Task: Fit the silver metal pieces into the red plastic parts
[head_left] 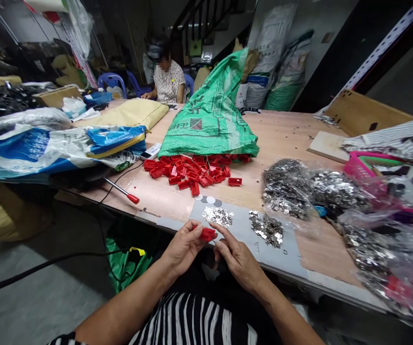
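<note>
My left hand (pixel 184 245) pinches a small red plastic part (pixel 207 234) just in front of the table's near edge. My right hand (pixel 238 258) is beside it, its fingers curled and its fingertips at the red part; whether a small piece lies between them I cannot make out. Just beyond both hands, on a grey board (pixel 292 249), lie two little heaps of tiny silver metal pieces (pixel 217 216) (pixel 267 229). Farther back a pile of red plastic parts (pixel 192 171) spills out of a green woven sack (pixel 212 115).
Clear bags of silver metal pieces (pixel 307 189) fill the right side, with a pink basket (pixel 357 167) behind. Blue and white sacks (pixel 48 148) lie left. A red-tipped tool (pixel 122 191) and a black cable sit near the table's left edge. Another person (pixel 168 79) sits at the far end.
</note>
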`<state>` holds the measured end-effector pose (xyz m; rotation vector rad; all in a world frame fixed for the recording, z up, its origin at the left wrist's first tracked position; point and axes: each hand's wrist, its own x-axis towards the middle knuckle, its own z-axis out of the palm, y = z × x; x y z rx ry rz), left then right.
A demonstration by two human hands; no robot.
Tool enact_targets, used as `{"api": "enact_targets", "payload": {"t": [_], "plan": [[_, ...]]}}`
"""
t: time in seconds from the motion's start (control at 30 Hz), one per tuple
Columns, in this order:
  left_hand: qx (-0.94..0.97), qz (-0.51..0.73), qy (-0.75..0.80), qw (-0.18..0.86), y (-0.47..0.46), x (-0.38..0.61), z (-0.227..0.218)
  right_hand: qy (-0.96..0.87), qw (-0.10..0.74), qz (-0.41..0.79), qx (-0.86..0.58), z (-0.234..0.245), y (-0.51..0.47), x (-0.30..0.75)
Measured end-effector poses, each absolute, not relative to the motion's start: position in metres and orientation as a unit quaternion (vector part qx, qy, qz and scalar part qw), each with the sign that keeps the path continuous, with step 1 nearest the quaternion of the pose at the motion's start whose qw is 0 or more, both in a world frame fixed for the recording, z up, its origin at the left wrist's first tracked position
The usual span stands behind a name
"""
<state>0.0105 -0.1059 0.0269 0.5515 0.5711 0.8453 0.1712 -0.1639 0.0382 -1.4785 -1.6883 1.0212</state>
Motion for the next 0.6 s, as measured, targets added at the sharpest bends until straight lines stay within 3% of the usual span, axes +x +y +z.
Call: {"api": "enact_targets", "payload": {"t": [0.3, 0.47, 0.6], "plan": [[0.123, 0.388, 0.244, 0.88, -0.113, 0.006, 0.025, -0.656, 0.345, 0.376, -0.556, 0.039, -0.159, 0.163], [0.119, 0.372, 0.239, 0.889, -0.114, 0.004, 0.023, -0.684, 0.339, 0.291, -0.577, 0.034, -0.156, 0.163], [0.164, 0.33, 0.253, 0.894, -0.114, -0.007, 0.017, -0.687, 0.329, 0.313, -0.568, 0.031, -0.153, 0.162]]}}
